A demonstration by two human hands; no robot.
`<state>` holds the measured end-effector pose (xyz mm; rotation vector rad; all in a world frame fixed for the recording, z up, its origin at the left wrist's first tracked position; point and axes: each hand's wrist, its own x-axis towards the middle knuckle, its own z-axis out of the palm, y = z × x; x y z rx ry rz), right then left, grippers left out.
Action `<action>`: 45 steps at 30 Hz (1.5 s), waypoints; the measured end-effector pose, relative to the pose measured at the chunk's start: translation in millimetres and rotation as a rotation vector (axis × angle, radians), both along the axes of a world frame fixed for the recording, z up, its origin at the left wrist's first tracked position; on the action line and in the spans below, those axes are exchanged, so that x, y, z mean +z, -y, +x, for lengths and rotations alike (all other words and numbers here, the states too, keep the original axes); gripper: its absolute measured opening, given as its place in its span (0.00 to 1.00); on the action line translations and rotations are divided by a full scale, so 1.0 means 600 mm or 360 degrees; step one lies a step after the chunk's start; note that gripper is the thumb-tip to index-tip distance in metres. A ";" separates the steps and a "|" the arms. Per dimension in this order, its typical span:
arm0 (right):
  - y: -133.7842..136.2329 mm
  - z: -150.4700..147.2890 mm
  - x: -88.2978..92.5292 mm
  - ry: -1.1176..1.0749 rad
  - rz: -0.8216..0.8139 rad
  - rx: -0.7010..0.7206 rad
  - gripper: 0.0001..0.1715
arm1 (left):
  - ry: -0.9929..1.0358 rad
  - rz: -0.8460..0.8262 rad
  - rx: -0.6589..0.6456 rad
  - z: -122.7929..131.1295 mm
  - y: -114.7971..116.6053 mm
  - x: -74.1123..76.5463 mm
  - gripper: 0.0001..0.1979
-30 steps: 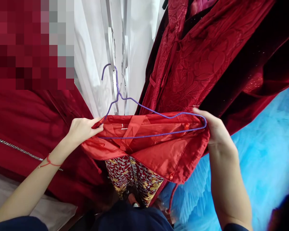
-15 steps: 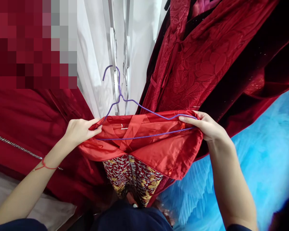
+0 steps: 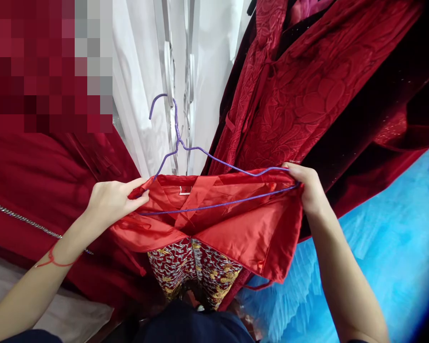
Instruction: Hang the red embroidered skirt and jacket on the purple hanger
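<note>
Red cloth and chain: dark red fabric (image 3: 39,166) hangs at far left, crossed by a silver chain (image 3: 25,218).
Left hand: the left hand (image 3: 109,205) (red cord bracelet (image 3: 51,256) on its wrist) has its fingers pinched narrow on the garment's upper left edge, by the hanger's left end.
Purple wire hanger: the purple wire hanger (image 3: 178,141) stands hook up before white drapery (image 3: 210,62); whether its hook passes through the white holder (image 3: 168,71) I cannot tell.
Red satin garment: the red satin garment (image 3: 250,233) is stretched between both hands, the hanger's lower bar across its front; patterned cloth (image 3: 171,264) shows below.
Right hand: the right hand (image 3: 311,190) grips the garment's right edge, thumb at the top, other fingers mostly hidden.
Just changed: its finger no longer lies across the hanger's front; the hand now covers the hanger's right corner, so wire and cloth seem secured together there.
Far right: a dark red dress (image 3: 325,85) above blue tulle (image 3: 379,214).
</note>
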<state>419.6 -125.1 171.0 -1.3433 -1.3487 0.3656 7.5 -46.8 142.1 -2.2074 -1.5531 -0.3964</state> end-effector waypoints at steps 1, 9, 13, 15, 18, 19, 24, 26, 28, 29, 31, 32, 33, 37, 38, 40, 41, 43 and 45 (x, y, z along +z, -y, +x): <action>-0.001 0.005 -0.001 -0.0202 -0.0046 0.0076 0.27 | 0.0003 -0.0010 0.0002 0.000 -0.002 0.000 0.23; -0.011 0.008 0.008 -0.0343 -0.0150 0.0122 0.20 | 0.0273 -0.0309 -0.0038 -0.008 -0.021 0.018 0.24; -0.014 -0.002 0.007 0.0199 0.0043 -0.0055 0.21 | 0.0239 -0.0517 -0.0011 -0.005 -0.030 0.050 0.29; -0.015 -0.014 0.003 0.0532 0.0143 -0.0269 0.20 | 0.0109 -0.0531 0.0051 0.003 -0.031 0.065 0.30; -0.016 -0.040 -0.005 0.1003 0.0291 -0.0721 0.20 | -0.0003 -0.0556 0.0062 0.015 -0.033 0.081 0.27; -0.016 -0.050 -0.007 0.1125 0.0337 -0.0864 0.20 | -0.0004 -0.0577 0.0032 0.019 -0.034 0.085 0.25; -0.007 -0.097 0.004 0.1441 0.0555 -0.1324 0.15 | 0.0314 -0.0570 -0.0243 0.031 -0.045 0.116 0.24; -0.007 -0.109 0.018 0.1458 0.0562 -0.1387 0.14 | 0.0510 -0.0504 -0.0321 0.031 -0.049 0.132 0.26; -0.011 -0.115 0.028 0.1457 0.0529 -0.1361 0.12 | 0.0670 -0.0512 -0.0397 0.028 -0.052 0.143 0.25; -0.015 -0.115 0.029 0.1449 0.0506 -0.1324 0.11 | 0.0730 -0.0547 -0.0435 0.026 -0.053 0.145 0.24; -0.023 -0.113 0.019 0.1415 0.0478 -0.1240 0.12 | 0.0803 -0.0665 -0.0501 0.020 -0.054 0.140 0.22; -0.028 -0.110 0.008 0.1395 0.0473 -0.1201 0.12 | 0.0812 -0.0721 -0.0531 0.017 -0.054 0.133 0.22; -0.031 -0.107 -0.006 0.1382 0.0467 -0.1164 0.14 | 0.0801 -0.0768 -0.0561 0.014 -0.055 0.125 0.22; -0.044 -0.092 -0.068 0.1390 0.0444 -0.1133 0.18 | 0.0734 -0.0721 -0.0573 -0.001 -0.060 0.094 0.23; -0.047 -0.088 -0.079 0.1389 0.0437 -0.1143 0.19 | 0.0720 -0.0670 -0.0536 -0.004 -0.060 0.089 0.23; -0.051 -0.082 -0.095 0.1363 0.0426 -0.1151 0.20 | 0.0646 -0.0545 -0.0402 -0.007 -0.052 0.082 0.24; -0.053 -0.080 -0.099 0.1341 0.0423 -0.1149 0.20 | 0.0583 -0.0472 -0.0307 -0.006 -0.043 0.079 0.25; -0.057 -0.077 -0.103 0.1302 0.0433 -0.1147 0.21 | 0.0470 -0.0240 -0.0113 0.005 -0.017 0.071 0.24; -0.061 -0.077 -0.105 0.1291 0.0464 -0.1151 0.22 | 0.0439 0.0139 -0.0051 0.031 0.014 0.058 0.24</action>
